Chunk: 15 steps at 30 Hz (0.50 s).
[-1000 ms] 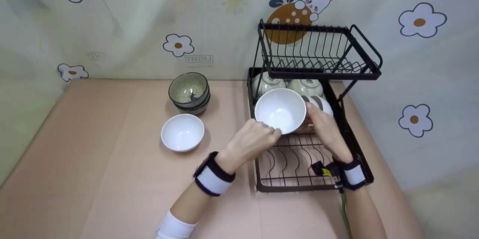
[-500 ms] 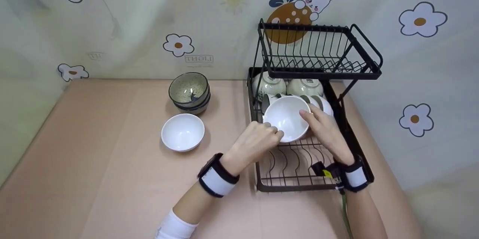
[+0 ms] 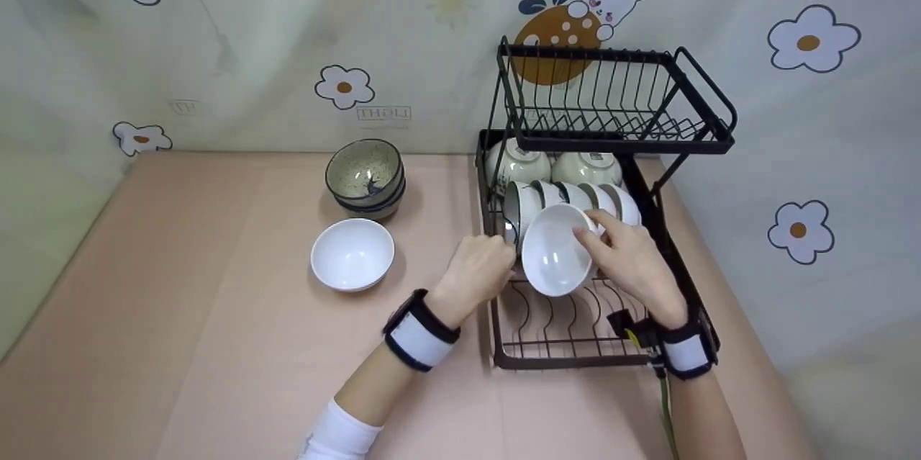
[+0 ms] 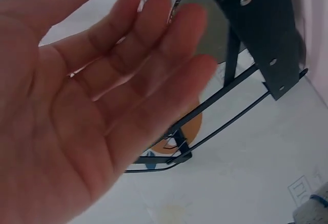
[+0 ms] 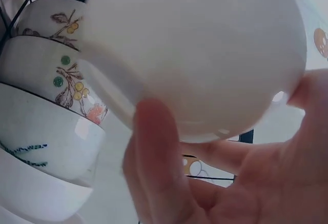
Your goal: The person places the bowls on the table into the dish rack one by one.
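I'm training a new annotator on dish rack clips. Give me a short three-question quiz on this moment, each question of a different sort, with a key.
1. True or false: the left hand has its fingers curled round the white bowl.
2. Which hand has its grip on the white bowl over the lower rack? A) left B) right C) both
3. Fill in: on the table, a second white bowl sits in front of a stack of ____ bowls.

Key
1. False: the left wrist view shows straight fingers holding nothing.
2. B: the right hand holds it, tilted.
3. Speckled.
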Available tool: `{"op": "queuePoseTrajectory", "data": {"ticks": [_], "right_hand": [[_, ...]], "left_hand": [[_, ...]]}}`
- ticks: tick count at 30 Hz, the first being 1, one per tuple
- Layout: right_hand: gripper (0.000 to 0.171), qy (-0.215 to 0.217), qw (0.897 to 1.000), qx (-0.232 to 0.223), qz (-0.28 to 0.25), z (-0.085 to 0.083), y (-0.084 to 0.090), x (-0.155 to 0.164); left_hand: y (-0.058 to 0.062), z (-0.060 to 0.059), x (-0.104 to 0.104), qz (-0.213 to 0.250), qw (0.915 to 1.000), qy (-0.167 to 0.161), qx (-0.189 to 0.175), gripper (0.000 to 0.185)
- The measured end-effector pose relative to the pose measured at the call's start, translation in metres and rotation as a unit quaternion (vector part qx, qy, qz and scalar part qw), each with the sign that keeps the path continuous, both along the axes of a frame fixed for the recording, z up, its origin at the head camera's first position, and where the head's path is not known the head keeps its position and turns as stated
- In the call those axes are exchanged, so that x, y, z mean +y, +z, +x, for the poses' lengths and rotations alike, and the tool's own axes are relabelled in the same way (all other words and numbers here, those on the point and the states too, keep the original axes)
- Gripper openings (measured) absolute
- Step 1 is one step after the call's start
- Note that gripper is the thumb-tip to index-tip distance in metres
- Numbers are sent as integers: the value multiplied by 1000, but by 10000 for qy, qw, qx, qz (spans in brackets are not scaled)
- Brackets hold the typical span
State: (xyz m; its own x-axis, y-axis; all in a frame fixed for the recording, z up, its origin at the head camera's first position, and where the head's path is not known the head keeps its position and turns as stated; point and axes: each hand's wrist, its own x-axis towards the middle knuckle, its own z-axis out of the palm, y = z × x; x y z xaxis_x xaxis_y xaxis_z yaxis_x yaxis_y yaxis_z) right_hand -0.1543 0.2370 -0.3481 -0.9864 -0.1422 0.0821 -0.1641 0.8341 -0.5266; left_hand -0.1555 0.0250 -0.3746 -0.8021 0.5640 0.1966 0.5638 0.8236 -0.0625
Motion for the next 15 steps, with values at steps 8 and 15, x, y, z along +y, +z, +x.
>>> {"op": "queuePoseTrajectory", "data": {"ticks": [8, 15], "right_hand": [[45, 85, 9975, 3, 696, 5, -4, -7], [43, 159, 9955, -193, 917, 9, -8, -15]], "left_hand": [[-7, -7, 0, -63, 9906, 742, -1146, 21], [-7, -8, 1, 5, 9869, 857, -1364, 13]]}}
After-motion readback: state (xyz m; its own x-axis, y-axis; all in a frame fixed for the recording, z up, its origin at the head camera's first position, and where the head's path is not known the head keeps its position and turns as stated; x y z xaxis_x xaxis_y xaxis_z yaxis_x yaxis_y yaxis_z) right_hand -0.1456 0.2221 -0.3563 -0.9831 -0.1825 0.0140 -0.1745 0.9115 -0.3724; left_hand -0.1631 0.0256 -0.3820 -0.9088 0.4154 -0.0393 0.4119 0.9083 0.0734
